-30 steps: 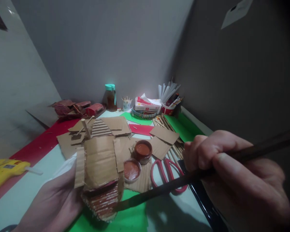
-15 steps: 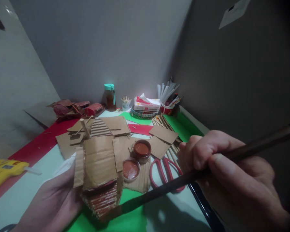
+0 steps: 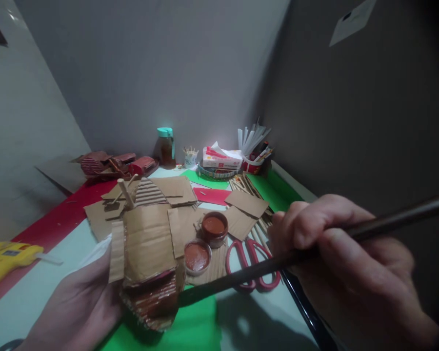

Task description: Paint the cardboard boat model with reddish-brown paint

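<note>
My left hand (image 3: 80, 307) holds a small cardboard model (image 3: 148, 263) from below; the model's near end is corrugated and painted reddish brown. My right hand (image 3: 347, 263) grips a long dark paintbrush (image 3: 263, 269), and the brush tip touches the painted near end of the model. Just behind the model stand a jar of red-brown paint (image 3: 214, 228) and its paint-filled lid (image 3: 197, 256).
Red-handled scissors (image 3: 250, 265) lie right of the lid. Loose cardboard pieces (image 3: 168, 190) cover the table middle, on green (image 3: 193, 331) and red paper. A yellow glue gun (image 3: 7, 258) lies at the left. A teal-capped bottle (image 3: 166, 145), tissue box (image 3: 222, 157) and cup of sticks (image 3: 254, 151) stand at the back.
The model has tilted so its painted end faces the brush more. The brush tip has shifted slightly along the painted end. Both hands stay in place.
</note>
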Tool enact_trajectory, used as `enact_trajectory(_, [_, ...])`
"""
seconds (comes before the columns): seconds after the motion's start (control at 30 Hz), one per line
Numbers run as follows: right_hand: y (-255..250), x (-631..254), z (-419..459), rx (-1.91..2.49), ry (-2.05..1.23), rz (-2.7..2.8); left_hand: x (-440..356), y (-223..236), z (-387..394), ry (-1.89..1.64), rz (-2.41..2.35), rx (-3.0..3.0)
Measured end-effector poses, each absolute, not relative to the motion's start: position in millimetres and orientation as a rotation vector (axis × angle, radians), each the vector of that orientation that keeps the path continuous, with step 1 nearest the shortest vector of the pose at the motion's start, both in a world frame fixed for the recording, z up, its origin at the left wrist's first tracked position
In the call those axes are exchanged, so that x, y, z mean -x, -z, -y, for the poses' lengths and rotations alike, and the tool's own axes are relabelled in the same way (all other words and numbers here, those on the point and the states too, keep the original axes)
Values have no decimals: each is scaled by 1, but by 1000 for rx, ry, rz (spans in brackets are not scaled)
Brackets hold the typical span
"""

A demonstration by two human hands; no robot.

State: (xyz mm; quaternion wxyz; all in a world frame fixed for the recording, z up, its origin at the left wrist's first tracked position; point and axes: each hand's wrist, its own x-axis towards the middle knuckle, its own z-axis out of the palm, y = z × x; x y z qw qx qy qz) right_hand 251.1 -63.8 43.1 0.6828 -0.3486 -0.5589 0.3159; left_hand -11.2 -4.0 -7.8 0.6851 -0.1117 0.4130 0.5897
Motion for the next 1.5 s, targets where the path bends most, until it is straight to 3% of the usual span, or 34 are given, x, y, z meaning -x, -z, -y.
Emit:
enact_trajectory(0.1, [-41,-251,66,771,-815,1314,16,15,3,-1250,-911,127])
enact_trajectory(0.3, [-39,-262,68,848,-696,1323,22,27,2,-1350,-840,186])
enact_trajectory(0.63, [-37,-256,65,819,-643,1276,42,56,-3,-1116,-625,-227])
enact_trajectory(0.87, [-36,-251,66,783,-688,1280,3,14,-13,-1023,-422,-464])
enact_trajectory(1.23, [-41,-258,68,813,-663,1282,16,17,4,-1174,-917,-174])
enact_trajectory(1.4, [-38,-253,66,793,-755,1335,19,22,4,-1253,-842,86])
enact_trajectory(1.5, [-37,-251,66,797,-753,1380,23,29,3,-1214,-821,-102])
